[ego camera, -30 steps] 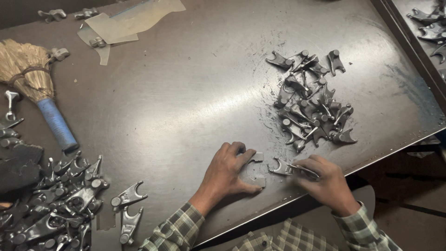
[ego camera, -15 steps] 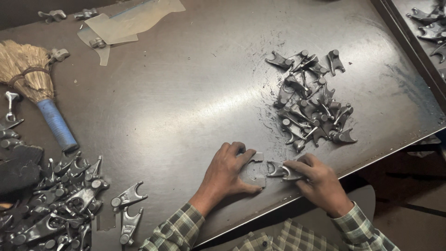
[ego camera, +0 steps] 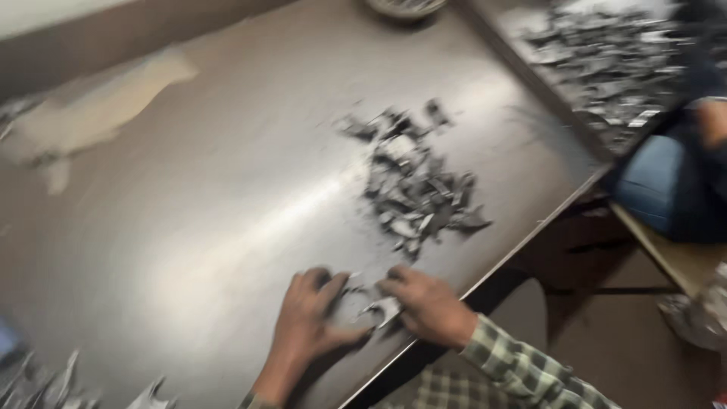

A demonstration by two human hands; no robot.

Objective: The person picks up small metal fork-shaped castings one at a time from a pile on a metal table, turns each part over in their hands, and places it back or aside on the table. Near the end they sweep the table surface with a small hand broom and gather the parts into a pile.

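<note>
On my feed, the left hand [ego camera: 314, 322] lies palm-down on the grey metal table [ego camera: 189, 227], fingers spread and loosely curled, thumb stretched toward the near edge; it grips nothing that I can make out. Just beside it the right hand [ego camera: 428, 303], in a green plaid sleeve [ego camera: 522, 371], closes its fingers on a small grey metal part [ego camera: 382, 309] that rests on the tabletop between the two hands (the frame is blurred, so I cannot tell the part's exact shape). Beyond the hands, toward the table's far side, a loose heap of similar metal parts [ego camera: 413, 182] is scattered on the surface, apart from both hands. At the lower left corner more metal pieces [ego camera: 53, 379] lie near the table edge. Past the right rim a second surface holds another spread of grey parts [ego camera: 606, 60], and a blue-clad figure [ego camera: 659, 182] sits at the right.
</note>
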